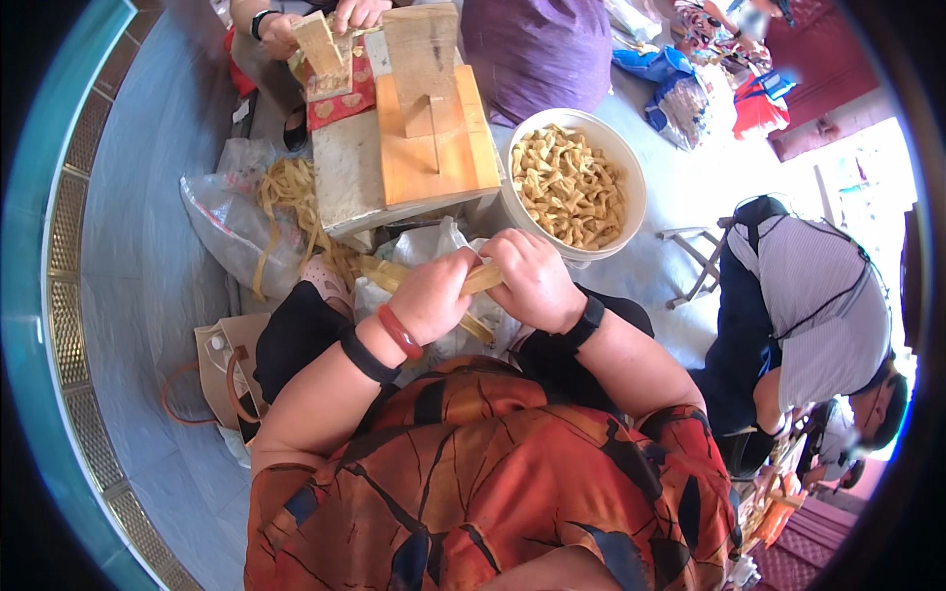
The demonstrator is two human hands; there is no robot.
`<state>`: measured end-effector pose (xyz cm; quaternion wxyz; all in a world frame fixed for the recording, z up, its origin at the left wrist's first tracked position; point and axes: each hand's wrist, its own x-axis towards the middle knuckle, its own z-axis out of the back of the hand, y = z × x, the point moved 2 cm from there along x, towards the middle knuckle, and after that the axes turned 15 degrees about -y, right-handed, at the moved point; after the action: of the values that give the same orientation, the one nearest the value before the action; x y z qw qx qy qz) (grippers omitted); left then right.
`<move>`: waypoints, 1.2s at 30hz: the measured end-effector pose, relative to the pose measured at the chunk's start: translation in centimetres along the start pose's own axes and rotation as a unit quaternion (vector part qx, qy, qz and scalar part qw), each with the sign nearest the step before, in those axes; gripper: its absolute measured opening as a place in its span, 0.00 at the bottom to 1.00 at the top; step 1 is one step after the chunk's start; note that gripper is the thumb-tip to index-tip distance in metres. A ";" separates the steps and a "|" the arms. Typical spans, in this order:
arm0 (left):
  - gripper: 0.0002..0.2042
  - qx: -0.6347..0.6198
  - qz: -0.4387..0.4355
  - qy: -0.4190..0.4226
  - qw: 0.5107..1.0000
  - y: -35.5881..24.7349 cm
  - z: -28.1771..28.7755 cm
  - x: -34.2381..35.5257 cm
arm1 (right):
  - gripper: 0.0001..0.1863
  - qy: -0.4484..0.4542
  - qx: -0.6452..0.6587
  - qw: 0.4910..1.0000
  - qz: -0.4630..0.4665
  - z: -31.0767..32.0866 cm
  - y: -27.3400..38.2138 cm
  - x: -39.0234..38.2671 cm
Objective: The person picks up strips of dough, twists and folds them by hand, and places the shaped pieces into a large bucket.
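My left hand [434,295] and my right hand [522,281] are close together over my lap, both closed on a flat, translucent yellow strip [483,279]. More of the yellow material trails below my left hand, over a white plastic bag [439,236]. Beyond my hands stands a pale low table [345,187] bearing an orange wooden board [404,177] with an upright wooden block [422,54] and a thin bar. Right of it is a white bucket [634,172] full of small knotted yellow pieces [567,182].
A plastic bag [232,217] with loose strips and a beige handbag [217,355] lie left. A co-worker's hands [355,15] work at a wooden tool [320,49]. A purple sack [532,54] lies behind the bucket. People [808,305] and a folding stool [690,266] are right.
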<state>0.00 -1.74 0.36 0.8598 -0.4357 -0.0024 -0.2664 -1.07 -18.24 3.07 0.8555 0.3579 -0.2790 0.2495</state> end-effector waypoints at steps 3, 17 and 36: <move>0.13 -0.024 -0.009 0.017 1.000 0.5 -0.4 -0.3 | 0.09 0.130 0.007 0.992 -0.001 -0.3 -0.7 -1.0; 0.11 -0.023 -0.057 0.014 0.998 -0.1 0.6 1.1 | 0.12 0.023 0.007 0.958 -0.285 8.7 -4.3 -0.2; 0.16 -0.631 0.311 0.079 0.706 3.2 2.5 1.6 | 0.15 0.037 -0.191 0.981 0.002 3.3 -1.9 3.0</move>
<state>3.43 0.97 -0.10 0.4153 -0.8301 0.3697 0.0433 1.27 -21.23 6.05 0.9173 0.1783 -0.2905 0.2059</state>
